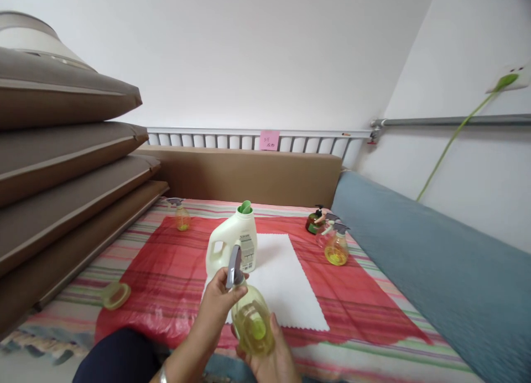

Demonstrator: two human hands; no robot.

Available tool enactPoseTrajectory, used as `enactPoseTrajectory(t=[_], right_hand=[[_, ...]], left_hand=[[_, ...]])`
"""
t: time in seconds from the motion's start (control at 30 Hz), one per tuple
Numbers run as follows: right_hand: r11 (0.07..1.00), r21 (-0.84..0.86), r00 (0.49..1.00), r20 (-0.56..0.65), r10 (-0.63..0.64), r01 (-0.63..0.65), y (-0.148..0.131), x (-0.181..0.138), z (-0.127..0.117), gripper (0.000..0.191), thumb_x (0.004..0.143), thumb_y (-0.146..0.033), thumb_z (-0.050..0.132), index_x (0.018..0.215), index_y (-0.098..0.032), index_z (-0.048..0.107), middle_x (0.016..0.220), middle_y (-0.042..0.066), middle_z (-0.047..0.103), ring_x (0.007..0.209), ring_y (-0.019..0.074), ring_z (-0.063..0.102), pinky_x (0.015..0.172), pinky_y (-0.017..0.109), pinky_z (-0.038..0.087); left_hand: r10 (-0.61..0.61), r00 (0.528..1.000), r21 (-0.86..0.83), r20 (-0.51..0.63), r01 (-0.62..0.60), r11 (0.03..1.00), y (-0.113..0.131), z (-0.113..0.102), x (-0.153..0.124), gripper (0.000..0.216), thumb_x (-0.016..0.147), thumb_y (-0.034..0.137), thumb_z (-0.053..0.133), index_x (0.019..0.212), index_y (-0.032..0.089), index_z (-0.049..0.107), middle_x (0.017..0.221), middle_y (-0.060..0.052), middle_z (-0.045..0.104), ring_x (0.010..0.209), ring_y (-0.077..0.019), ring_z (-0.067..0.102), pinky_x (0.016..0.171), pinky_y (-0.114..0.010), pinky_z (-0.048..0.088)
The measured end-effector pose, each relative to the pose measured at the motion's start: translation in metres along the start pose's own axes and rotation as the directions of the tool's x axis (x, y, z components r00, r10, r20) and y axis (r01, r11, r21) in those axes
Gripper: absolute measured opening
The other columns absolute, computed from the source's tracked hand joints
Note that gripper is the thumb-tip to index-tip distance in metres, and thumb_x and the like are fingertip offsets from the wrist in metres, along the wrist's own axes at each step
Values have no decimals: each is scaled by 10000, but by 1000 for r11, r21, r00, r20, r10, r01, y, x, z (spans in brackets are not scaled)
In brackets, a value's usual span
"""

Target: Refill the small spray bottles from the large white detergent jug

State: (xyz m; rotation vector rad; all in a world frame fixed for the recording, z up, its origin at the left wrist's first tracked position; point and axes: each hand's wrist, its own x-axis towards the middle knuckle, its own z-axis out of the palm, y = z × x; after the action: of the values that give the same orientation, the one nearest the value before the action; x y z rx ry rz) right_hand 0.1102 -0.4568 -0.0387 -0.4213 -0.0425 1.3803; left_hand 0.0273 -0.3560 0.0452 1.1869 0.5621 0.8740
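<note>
A clear spray bottle with yellowish liquid inside is held tilted between both hands. My left hand grips its grey trigger head at the neck, fingers closed. My right hand wraps round the lower part of the body from below. Just beyond stands a white detergent jug, handle to the left, its mouth uncapped with a green spout showing. The jug rests at the edge of a white scalloped sheet, partly hidden by the bottle and my left hand.
Another spray bottle stands at right beside a dark pump bottle; a further spray bottle is at back left. A greenish round lid lies front left on red plastic film. Stacked cushions border the left.
</note>
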Motion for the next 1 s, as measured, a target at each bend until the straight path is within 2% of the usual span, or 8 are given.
enactPoseTrajectory(t=[0.1, 0.2, 0.33, 0.43, 0.6, 0.73, 0.83, 1.0], right_hand=[[1000, 13, 1000, 0, 29, -29, -1, -2, 0, 500, 645, -495, 709, 975, -122, 661, 959, 136, 696, 851, 248, 640, 647, 323, 467], [998, 26, 998, 6, 58, -58, -2, -2, 1, 500, 657, -487, 704, 986, -113, 659, 972, 142, 693, 866, 250, 639, 651, 309, 466], [1000, 22, 1000, 17, 18, -18, -1, 0, -1, 498, 645, -492, 711, 980, -126, 663, 971, 144, 692, 866, 255, 639, 648, 323, 471], [1000, 5, 1000, -16, -27, 27, 0, 1, -2, 490, 629, -487, 724, 971, -140, 664, 964, 138, 693, 862, 256, 638, 655, 346, 479], [1000, -9, 998, -60, 27, -27, 1, 0, -6, 528, 611, -496, 732, 963, -109, 664, 956, 151, 691, 833, 251, 643, 637, 328, 479], [1000, 19, 999, -50, 6, -5, 2, 4, -12, 500, 597, -475, 751, 952, -132, 668, 941, 140, 700, 842, 260, 647, 641, 351, 488], [999, 32, 999, -43, 28, -26, 0, 8, -17, 447, 595, -440, 766, 912, -139, 675, 920, 123, 708, 837, 250, 654, 657, 359, 499], [990, 41, 990, -36, 135, -134, 1, 13, -24, 522, 573, -505, 752, 897, -103, 680, 887, 138, 713, 796, 238, 662, 607, 304, 501]], left_hand=[[-47, 994, -25, 103, 50, 998, 3, 0, -2, 396, 654, 351, 708, 1009, 190, 635, 1086, -99, 642, 1045, -266, 543, 924, -396, 358], [-61, 976, 29, 209, 56, 998, 4, -2, 0, 302, 702, 344, 668, 949, 170, 656, 993, -98, 673, 969, -252, 568, 889, -381, 367], [32, 996, 38, 79, -35, 999, -3, 1, 4, 270, 620, 311, 739, 830, 165, 651, 831, -59, 680, 799, -214, 581, 762, -321, 411], [31, 999, 53, 23, -32, 998, -5, 2, 2, 324, 629, 334, 731, 898, 171, 651, 906, -72, 671, 914, -242, 566, 838, -345, 390], [-75, 971, 51, 226, 65, 997, 5, 0, -5, 313, 717, 338, 642, 990, 183, 643, 1065, -92, 652, 1024, -263, 528, 901, -384, 349], [-13, 997, 106, 74, 5, 994, 4, 4, -4, 253, 638, 342, 713, 813, 167, 658, 882, -71, 688, 875, -245, 570, 819, -350, 383], [-17, 1000, 119, -10, 19, 993, 0, 5, -3, 316, 611, 379, 735, 833, 165, 663, 892, -84, 684, 904, -260, 568, 833, -358, 379], [-88, 959, 32, 270, 82, 996, 5, -2, -5, 419, 705, 410, 653, 1065, 197, 624, 1107, -101, 637, 1053, -263, 518, 891, -361, 346]])
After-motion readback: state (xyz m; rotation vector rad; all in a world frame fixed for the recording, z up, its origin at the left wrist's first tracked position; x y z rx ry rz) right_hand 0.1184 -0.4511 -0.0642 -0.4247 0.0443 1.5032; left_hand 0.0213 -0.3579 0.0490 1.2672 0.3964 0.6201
